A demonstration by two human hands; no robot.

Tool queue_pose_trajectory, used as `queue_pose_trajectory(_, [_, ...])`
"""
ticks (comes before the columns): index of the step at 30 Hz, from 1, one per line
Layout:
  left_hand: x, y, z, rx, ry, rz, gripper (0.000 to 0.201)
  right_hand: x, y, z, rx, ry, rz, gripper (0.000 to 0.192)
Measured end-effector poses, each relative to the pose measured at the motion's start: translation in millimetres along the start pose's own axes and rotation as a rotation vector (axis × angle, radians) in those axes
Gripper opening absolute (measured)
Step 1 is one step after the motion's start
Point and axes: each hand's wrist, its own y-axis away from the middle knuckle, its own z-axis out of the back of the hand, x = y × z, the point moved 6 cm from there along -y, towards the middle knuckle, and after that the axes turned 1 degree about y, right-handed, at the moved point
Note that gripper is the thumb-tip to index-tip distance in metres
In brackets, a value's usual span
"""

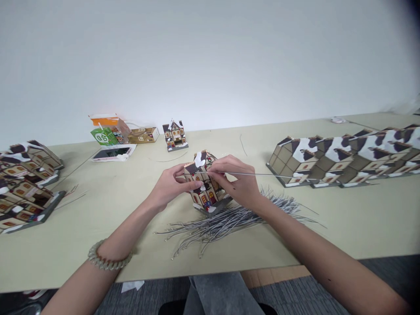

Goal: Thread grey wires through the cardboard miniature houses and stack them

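Note:
A small cardboard model house with a snowy brown roof is tilted above the table in front of me. My left hand grips its left side. My right hand rests against its right side and pinches a thin silver wire that runs out to the right from the roof. Under my right wrist, a loose pile of several grey wires lies on the beige table.
A row of finished model houses lies on its side at the right. More houses are stacked at the left. At the back stand one upright house, a flat box, a green-orange packet and a phone.

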Motion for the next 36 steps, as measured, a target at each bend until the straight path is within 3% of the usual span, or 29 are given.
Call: queue_pose_trajectory(36, [-0.1, -1.3, -2.6, -0.023, 0.002, -0.002, 0.064, 2.9, 1.2, 1.6, 0.004, 0.013, 0.068, 0.008])
